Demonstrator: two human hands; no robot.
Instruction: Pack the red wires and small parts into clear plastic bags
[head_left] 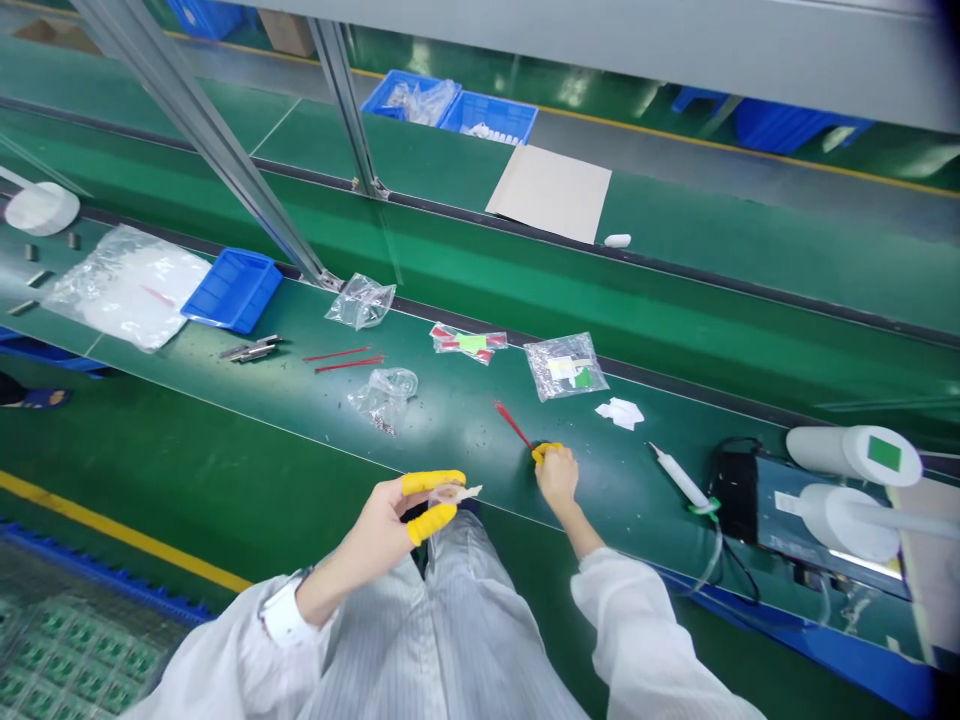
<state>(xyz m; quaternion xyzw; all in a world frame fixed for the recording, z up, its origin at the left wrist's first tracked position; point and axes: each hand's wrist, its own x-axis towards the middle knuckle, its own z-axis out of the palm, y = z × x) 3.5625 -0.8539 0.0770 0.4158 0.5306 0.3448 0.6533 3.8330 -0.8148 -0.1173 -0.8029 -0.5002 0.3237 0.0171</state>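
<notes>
My left hand [405, 510], with yellow covers on its finger and thumb, grips a small pale translucent part [454, 493] near the front edge of the green bench [442, 440]. Farther right, my right hand [556, 472] is closed at the lower end of a bundle of red wires [513, 424] on the bench top. The wires point away from me, up and to the left. To the right of that hand lie a crumpled white paper [621, 413] and a white syringe-like dispenser [681, 478].
Clear bags [384, 398], a silvery bag [566, 366], more red wires [349, 363], metal pieces [253, 350] and a blue tray [234, 290] lie on the bench. White cylindrical devices [851, 452] stand at right. A metal post [202, 140] rises at left.
</notes>
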